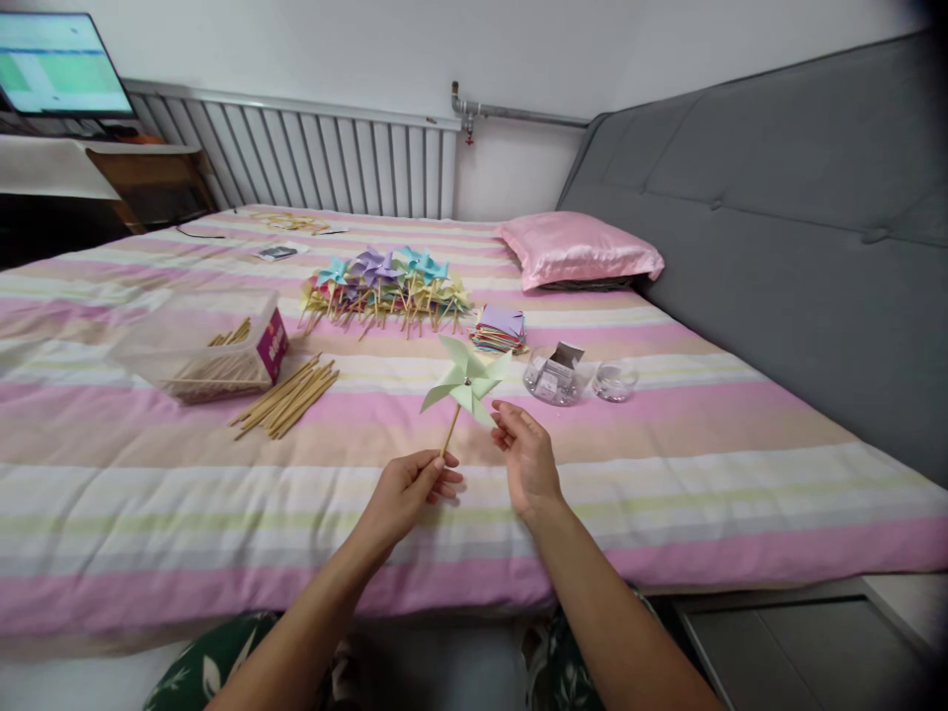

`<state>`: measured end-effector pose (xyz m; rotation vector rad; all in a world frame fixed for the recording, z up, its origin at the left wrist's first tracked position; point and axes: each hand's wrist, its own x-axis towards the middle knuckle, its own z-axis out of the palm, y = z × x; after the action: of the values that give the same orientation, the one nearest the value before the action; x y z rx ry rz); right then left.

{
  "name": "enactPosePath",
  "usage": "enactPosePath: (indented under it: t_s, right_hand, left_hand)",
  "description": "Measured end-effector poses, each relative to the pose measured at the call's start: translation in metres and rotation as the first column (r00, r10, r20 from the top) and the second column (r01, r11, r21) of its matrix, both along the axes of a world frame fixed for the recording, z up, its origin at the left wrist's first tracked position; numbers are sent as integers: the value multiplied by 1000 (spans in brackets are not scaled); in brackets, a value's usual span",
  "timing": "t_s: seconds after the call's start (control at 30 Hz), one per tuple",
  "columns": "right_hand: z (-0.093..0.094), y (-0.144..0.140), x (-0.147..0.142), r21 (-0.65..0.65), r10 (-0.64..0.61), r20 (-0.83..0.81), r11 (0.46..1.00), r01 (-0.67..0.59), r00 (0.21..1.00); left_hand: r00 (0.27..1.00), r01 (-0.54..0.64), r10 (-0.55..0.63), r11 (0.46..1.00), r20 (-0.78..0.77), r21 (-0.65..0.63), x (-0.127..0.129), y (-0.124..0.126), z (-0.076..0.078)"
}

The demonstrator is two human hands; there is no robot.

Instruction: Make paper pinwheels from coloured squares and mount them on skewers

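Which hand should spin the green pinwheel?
Probably the right hand. Its fingertips sit at a blade edge of the green pinwheel, free to flick it. The left hand is pinching the wooden stick, so it is busy holding the pinwheel up.

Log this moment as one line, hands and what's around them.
left hand: grips pinwheel stick | right hand: fingertips at a vane | behind: pinwheel pile, paper stack, loose sticks, on bed

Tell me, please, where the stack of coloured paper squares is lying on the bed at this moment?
In the head view, the stack of paper squares lies on the striped bedspread, right of the pile of finished pinwheels and just left of the clear plastic container.
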<state>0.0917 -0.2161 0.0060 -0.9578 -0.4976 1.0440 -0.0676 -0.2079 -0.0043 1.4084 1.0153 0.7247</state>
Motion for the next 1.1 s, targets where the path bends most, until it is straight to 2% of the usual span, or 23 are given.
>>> enactPosePath:
  t_s: [0.13,0.27,0.4,0.53,0.63,0.73,0.9,1.1]
  right_hand:
    - [0,-1,0,2,50,-23,999,-50,998]
    - [0,-4,-7,-51,209,84,977,-205,974]
    - [-1,-7,-18,-55,336,212,942,-332,918]
    - [-5,-8,-24,-55,385,228,922,-383,894]
    - [-7,-8,-24,-76,394,224,919,-387,891]
    - [-6,-8,-22,-82,334,272,942,-324,903]
    - [-4,-5,-18,-69,204,357,979,-192,912]
    - [-6,-3,-16,-85,156,335,987,-135,929]
  left_hand:
    - [998,-56,56,998,17,23,0,0,1]
    - [997,-69,69,997,24,23,2,-1,4]
    - [999,2,-4,999,45,38,5,-4,3]
    - [995,82,-87,992,49,94,10,-8,-1]
    - [994,97,-101,990,34,105,11,-9,-2]
    - [996,90,-88,990,-18,108,10,-7,-3]
    - [988,36,-4,978,-152,206,6,-6,-8]
    - [979,-42,89,969,-186,243,5,-8,-11]
